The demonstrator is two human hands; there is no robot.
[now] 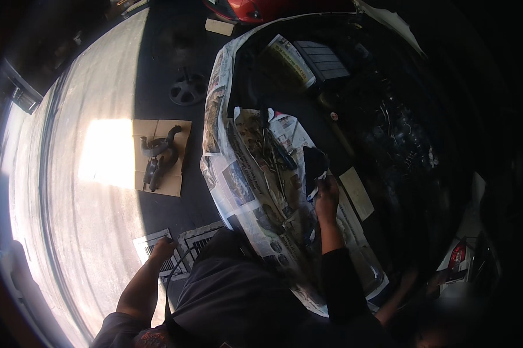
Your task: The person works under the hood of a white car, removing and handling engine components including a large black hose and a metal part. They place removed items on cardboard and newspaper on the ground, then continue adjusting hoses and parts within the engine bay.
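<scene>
My right hand (327, 196) reaches over newspaper sheets (238, 180) that cover the edge of an open engine bay (389, 127). It grips a dark part (315, 162) with a small white piece at its lower end. Several hand tools (276, 152) lie on the paper just left of that hand. My left hand (163, 249) hangs at my side over the floor, above two drain grates (194, 243). Its fingers are loosely curled, and I cannot tell whether it holds anything.
A flat cardboard sheet (167, 174) on the floor carries dark bent hoses (158, 152). A round dark wheel part (187, 89) lies further back. A red vehicle (247, 8) stands at the top. Another person's arm (396, 298) shows at the lower right, near a tail light (457, 255).
</scene>
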